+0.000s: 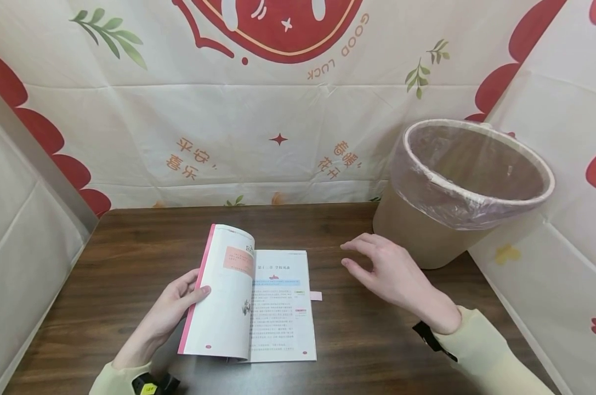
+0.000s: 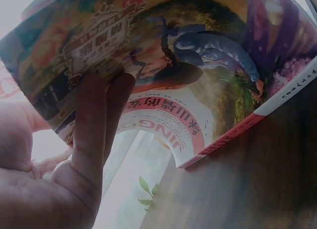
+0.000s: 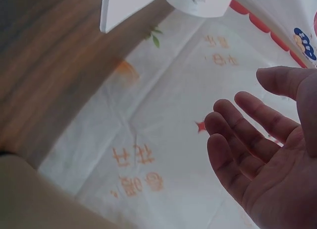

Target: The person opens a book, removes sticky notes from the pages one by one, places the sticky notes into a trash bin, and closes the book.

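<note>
An open book (image 1: 278, 323) with printed pages lies on the wooden table, its left part lifted and curving upward. My left hand (image 1: 179, 302) grips the raised pink-edged left side, thumb on the page and fingers behind the cover. The left wrist view shows the book's colourful illustrated cover (image 2: 208, 60) with the fingers (image 2: 91, 125) of that hand against it. A pale pink tab (image 1: 316, 296) sticks out from the book's right edge. To the right of the book, my right hand (image 1: 389, 269) hovers with relaxed fingers, holding nothing; its palm shows in the right wrist view.
A beige trash bin (image 1: 421, 236) lined with a clear plastic bag stands at the back right, close behind the right hand. A printed cloth (image 1: 278, 109) hangs along the back of the dark wooden table (image 1: 140, 247), with further white cloth at both sides.
</note>
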`<act>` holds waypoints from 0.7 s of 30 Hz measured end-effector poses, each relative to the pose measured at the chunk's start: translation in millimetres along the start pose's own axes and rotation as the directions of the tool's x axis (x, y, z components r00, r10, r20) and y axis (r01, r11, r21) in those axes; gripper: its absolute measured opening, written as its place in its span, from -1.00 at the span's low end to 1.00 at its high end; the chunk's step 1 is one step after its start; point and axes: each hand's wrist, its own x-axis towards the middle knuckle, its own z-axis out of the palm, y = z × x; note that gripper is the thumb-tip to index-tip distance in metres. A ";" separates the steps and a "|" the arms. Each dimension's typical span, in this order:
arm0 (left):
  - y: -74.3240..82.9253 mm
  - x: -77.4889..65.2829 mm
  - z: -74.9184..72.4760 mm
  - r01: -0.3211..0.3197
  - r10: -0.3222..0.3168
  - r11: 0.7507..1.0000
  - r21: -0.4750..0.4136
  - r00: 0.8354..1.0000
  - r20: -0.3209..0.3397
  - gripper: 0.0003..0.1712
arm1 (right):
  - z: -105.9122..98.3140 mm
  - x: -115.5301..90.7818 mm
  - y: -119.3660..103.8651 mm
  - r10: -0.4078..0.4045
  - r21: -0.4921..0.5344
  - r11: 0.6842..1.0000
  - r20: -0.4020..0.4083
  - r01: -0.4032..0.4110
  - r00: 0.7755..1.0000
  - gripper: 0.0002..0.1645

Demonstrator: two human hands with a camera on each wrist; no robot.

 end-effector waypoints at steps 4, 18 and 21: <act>-0.3 -0.4 -0.1 0.004 -0.004 1.000 -0.002 1.000 -0.002 -0.30 | 11.3 -4.2 -3.3 0.008 0.016 1.000 0.026 -0.008 1.000 -0.73; -1.2 -0.3 -0.7 0.002 -0.002 1.000 -0.004 1.000 -0.002 -0.30 | 39.1 -14.9 -5.6 0.002 0.045 0.999 0.081 -0.006 0.997 -0.72; -1.4 -0.3 -1.0 0.002 -0.002 1.000 -0.006 1.000 -0.003 -0.30 | 43.9 -16.0 -6.0 0.003 0.049 0.999 0.102 -0.008 0.995 -0.73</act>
